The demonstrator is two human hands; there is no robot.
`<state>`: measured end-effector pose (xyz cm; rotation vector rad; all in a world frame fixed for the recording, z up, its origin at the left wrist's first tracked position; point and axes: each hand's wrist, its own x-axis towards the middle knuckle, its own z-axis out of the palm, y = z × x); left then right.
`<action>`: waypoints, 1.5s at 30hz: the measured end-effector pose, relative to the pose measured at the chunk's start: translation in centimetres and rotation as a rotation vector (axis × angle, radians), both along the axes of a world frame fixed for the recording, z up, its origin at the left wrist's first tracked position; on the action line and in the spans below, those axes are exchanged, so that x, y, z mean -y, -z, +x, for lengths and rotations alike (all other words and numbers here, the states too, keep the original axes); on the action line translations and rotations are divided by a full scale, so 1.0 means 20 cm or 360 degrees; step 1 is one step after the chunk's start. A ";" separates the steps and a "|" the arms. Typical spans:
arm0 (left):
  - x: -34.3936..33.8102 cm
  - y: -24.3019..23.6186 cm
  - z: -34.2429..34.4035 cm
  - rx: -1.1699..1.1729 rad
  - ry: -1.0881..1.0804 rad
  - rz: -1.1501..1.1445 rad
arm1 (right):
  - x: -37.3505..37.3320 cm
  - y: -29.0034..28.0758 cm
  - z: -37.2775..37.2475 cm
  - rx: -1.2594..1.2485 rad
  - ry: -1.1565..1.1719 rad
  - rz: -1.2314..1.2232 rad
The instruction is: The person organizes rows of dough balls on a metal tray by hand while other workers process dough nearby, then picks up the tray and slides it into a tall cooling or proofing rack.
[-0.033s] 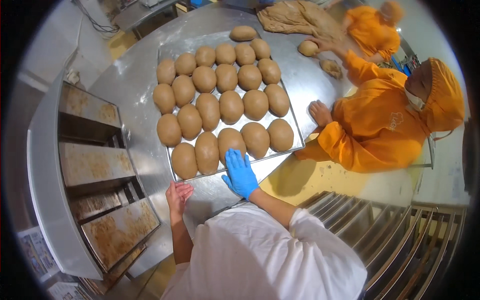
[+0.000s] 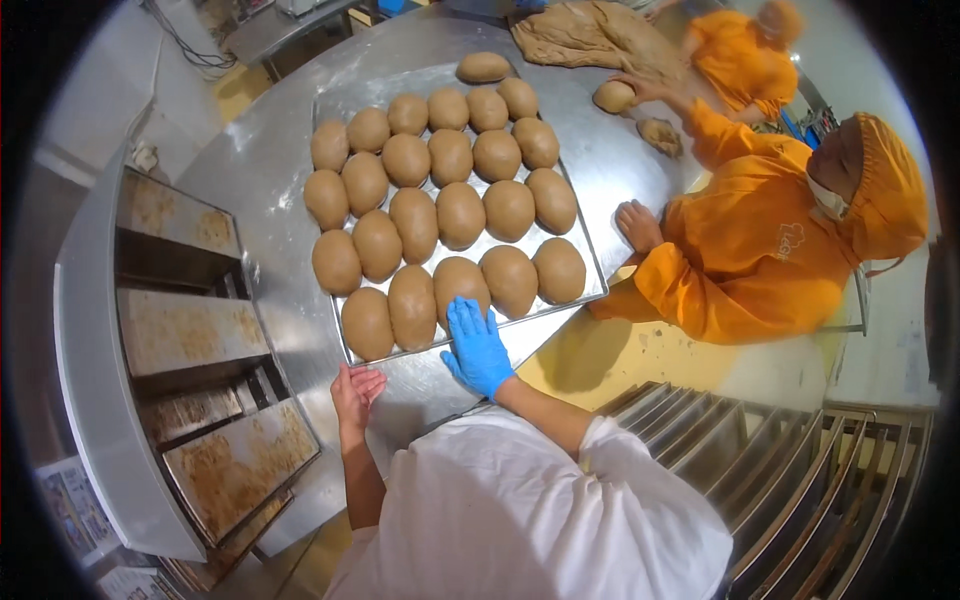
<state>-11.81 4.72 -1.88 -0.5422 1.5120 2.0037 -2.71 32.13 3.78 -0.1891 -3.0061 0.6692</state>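
Note:
Rows of rounded brown dough balls (image 2: pixel 461 215) lie close together on a shallow metal tray (image 2: pixel 584 240). My right hand (image 2: pixel 481 352), in a blue glove, rests with its fingers spread on the near side of a dough ball (image 2: pixel 462 282) in the closest row. At the tray's near left corner is my bare left hand (image 2: pixel 356 393), its fingers stretched out and nothing held in it. Whether it touches the rim I cannot tell. One oval dough piece (image 2: pixel 483 67) sits by the tray's far edge.
The tray lies on a round steel table (image 2: pixel 260 170). A co-worker in orange (image 2: pixel 750 240) stands at the right, one hand on a dough piece (image 2: pixel 614 96); another is beyond. A large dough mass (image 2: pixel 590 35) lies far back. Racks with stained trays (image 2: pixel 240 460) stand left; slatted metal (image 2: pixel 740 440) lower right.

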 end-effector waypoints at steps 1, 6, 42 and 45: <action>0.01 0.00 0.00 0.0013 -0.0016 -0.0001 | 0.02 -0.09 -0.02 0.0056 0.0021 -0.0013; 0.00 -0.01 0.00 -0.0024 -0.0020 -0.0007 | 0.02 -0.24 -0.06 -0.0073 -0.0001 0.0118; 0.04 0.01 0.00 -0.0091 0.0081 0.0204 | 0.12 0.05 0.15 -0.0151 0.0362 0.0016; 0.03 0.01 0.00 -0.0081 0.0077 0.0212 | 0.11 0.05 0.16 -0.0151 0.0371 -0.0018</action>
